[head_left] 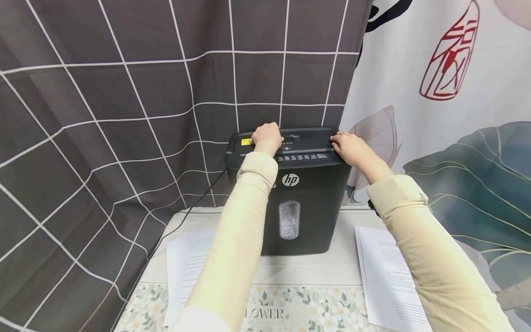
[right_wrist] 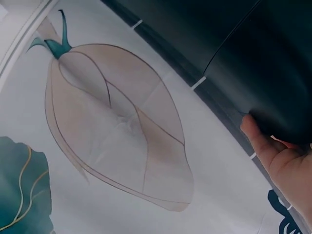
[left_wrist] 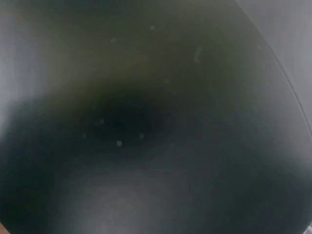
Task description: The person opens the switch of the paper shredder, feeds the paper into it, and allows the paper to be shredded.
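One black shredder (head_left: 317, 207), centre of frame on the counter (head_left: 307, 273), probably stiff, smooth and fairly heavy, best taken by both top edges: my right hand (head_left: 351, 147) grips the right one; my left hand's (head_left: 267, 136) grip, atop, I cannot tell.

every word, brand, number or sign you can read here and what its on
"hp": logo on the black shredder
"LOWER": floral table cover, anything before it hidden by left sleeve
Too small to read: shredder's yellow label, icon strip, lid marks; left papers, right papers
Not legible: red marks on the light curtain
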Action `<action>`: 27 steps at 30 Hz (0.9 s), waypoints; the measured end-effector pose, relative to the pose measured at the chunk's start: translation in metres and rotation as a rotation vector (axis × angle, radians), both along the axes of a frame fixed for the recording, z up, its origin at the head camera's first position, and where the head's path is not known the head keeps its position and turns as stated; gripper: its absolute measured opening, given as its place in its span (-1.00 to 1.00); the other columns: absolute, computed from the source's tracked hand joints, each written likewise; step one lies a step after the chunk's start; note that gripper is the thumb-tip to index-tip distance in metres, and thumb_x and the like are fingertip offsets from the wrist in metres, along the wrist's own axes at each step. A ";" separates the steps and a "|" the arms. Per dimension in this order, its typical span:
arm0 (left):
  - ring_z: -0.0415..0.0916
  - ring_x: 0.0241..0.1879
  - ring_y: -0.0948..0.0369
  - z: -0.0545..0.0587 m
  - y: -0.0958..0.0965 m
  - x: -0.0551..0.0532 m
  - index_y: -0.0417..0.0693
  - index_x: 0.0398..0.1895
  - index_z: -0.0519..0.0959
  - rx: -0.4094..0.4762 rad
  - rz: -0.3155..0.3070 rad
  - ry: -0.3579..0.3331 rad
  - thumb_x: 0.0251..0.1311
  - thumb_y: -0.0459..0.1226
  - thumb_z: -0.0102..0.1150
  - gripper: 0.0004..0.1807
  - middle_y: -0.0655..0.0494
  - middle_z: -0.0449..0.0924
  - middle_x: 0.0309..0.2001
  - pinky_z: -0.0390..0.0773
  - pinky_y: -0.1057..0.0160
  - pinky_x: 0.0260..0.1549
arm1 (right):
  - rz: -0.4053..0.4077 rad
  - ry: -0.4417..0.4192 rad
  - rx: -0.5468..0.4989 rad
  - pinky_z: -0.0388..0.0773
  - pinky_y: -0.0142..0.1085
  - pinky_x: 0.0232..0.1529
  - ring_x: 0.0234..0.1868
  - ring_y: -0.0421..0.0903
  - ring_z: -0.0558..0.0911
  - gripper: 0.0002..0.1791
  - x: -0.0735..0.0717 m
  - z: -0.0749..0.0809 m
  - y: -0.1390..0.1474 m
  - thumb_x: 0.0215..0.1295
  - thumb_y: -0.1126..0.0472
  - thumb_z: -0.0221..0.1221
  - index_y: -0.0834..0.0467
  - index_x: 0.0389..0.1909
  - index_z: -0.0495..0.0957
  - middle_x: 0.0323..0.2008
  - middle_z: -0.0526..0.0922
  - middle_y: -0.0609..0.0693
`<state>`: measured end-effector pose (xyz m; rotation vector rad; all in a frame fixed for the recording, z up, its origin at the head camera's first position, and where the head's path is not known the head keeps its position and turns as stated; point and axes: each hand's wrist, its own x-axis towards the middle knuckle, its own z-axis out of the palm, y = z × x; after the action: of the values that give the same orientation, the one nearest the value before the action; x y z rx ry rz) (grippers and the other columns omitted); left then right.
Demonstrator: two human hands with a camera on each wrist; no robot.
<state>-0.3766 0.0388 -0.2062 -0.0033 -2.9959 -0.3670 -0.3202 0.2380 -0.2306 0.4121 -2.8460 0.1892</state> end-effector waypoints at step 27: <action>0.39 0.21 0.05 0.002 -0.010 0.001 -0.05 0.13 0.48 0.066 -0.116 -0.111 0.28 0.05 0.03 -0.51 -0.01 0.44 0.24 0.27 -0.01 0.27 | -0.034 -0.029 -0.058 0.27 0.21 0.17 0.20 0.44 0.33 -0.56 0.000 -0.003 -0.001 0.40 0.32 -0.20 0.47 0.19 0.32 0.26 0.24 0.49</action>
<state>-0.3760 0.0286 -0.2039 -0.1556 -3.0995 -0.4937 -0.3205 0.2367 -0.2334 0.3519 -2.8663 0.2727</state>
